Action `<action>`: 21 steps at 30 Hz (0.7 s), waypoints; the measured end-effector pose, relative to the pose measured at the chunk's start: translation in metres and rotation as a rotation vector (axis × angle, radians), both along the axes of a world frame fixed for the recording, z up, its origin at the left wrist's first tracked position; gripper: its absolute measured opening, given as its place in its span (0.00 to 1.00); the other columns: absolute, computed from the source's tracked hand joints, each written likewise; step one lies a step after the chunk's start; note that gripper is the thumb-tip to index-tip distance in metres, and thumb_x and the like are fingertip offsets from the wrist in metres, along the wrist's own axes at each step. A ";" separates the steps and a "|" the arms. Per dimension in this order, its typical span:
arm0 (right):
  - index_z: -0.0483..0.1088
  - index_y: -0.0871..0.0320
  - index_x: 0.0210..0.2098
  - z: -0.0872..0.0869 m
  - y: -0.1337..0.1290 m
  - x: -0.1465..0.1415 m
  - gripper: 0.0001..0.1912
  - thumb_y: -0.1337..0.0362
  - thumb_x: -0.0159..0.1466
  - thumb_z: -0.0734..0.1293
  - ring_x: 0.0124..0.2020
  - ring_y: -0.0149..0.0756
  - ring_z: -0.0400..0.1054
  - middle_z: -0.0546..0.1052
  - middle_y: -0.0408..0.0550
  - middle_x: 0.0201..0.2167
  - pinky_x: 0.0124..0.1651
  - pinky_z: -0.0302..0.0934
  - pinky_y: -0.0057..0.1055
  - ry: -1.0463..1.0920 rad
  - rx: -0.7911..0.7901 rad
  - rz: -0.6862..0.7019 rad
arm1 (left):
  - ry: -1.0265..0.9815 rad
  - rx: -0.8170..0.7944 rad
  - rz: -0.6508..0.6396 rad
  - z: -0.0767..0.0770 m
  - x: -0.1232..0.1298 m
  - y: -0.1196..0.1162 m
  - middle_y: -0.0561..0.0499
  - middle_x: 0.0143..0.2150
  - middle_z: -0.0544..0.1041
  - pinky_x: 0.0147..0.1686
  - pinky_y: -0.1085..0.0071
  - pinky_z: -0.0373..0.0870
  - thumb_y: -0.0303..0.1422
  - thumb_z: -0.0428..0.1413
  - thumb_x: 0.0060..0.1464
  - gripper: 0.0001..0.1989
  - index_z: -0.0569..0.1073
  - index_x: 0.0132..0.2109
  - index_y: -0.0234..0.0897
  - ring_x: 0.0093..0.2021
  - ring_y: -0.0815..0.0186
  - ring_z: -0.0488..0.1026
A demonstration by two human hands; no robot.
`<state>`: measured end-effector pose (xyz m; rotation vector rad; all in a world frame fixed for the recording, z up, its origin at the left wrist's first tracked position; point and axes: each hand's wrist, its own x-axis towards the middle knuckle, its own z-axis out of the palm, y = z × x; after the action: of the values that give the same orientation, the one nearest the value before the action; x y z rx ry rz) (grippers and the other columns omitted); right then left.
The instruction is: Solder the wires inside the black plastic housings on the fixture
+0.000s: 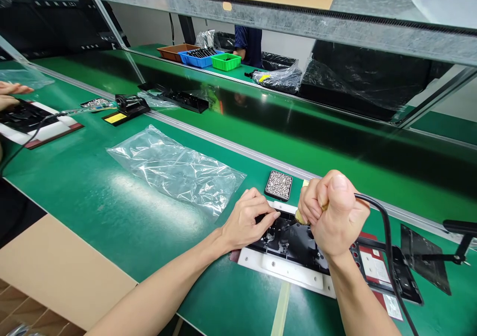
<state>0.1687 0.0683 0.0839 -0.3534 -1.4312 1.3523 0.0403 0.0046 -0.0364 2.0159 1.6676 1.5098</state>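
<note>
A black plastic part point(294, 241) lies in a white fixture point(288, 271) on the green table. My left hand point(251, 217) rests at the part's left end, thumb and fingers pinched together; whatever they hold is too small to make out. My right hand point(333, 214) is wrapped round a corded tool with a yellowish front end point(301, 216), over the right part of the fixture. A black cable point(387, 236) runs from the fist down to the right. The tool's tip is hidden. Behind the fixture stands a small tray of screws point(278, 185).
A clear plastic bag point(179, 167) lies left of the fixture. At right are a black frame point(410, 284) and a dark plate on an arm point(427, 256). Another person's hands point(13, 92) work at far left. Colored bins point(226, 61) stand behind, and a metal shelf point(261, 25) hangs above.
</note>
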 end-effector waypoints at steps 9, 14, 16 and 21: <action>0.54 0.56 0.20 -0.001 0.000 0.000 0.25 0.55 0.70 0.64 0.13 0.24 0.49 0.55 0.37 0.13 0.12 0.44 0.24 0.000 -0.001 0.004 | -0.003 -0.004 0.002 0.000 0.000 -0.002 0.50 0.32 0.78 0.43 0.59 0.64 0.32 0.57 0.67 0.10 0.77 0.35 0.36 0.38 0.62 0.67; 0.54 0.56 0.20 -0.002 0.000 0.000 0.25 0.55 0.69 0.65 0.13 0.24 0.50 0.55 0.37 0.13 0.12 0.44 0.24 -0.006 -0.009 0.002 | 0.001 -0.002 0.001 0.000 0.000 -0.001 0.50 0.33 0.78 0.44 0.59 0.64 0.33 0.56 0.68 0.11 0.78 0.36 0.36 0.38 0.61 0.67; 0.54 0.56 0.20 -0.001 0.000 0.000 0.26 0.54 0.69 0.66 0.13 0.24 0.50 0.55 0.37 0.13 0.12 0.44 0.24 -0.004 -0.010 0.003 | 0.000 -0.001 0.001 0.000 0.000 -0.001 0.49 0.32 0.78 0.43 0.59 0.64 0.33 0.56 0.68 0.11 0.78 0.36 0.36 0.38 0.61 0.67; 0.55 0.55 0.20 -0.001 0.000 0.001 0.25 0.54 0.69 0.65 0.13 0.24 0.50 0.55 0.36 0.13 0.12 0.44 0.24 -0.011 0.001 0.006 | -0.002 0.002 0.000 0.000 0.001 0.000 0.50 0.32 0.77 0.43 0.59 0.64 0.32 0.57 0.67 0.10 0.78 0.35 0.36 0.38 0.61 0.67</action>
<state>0.1693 0.0686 0.0833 -0.3570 -1.4425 1.3564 0.0411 0.0044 -0.0364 2.0141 1.6664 1.5135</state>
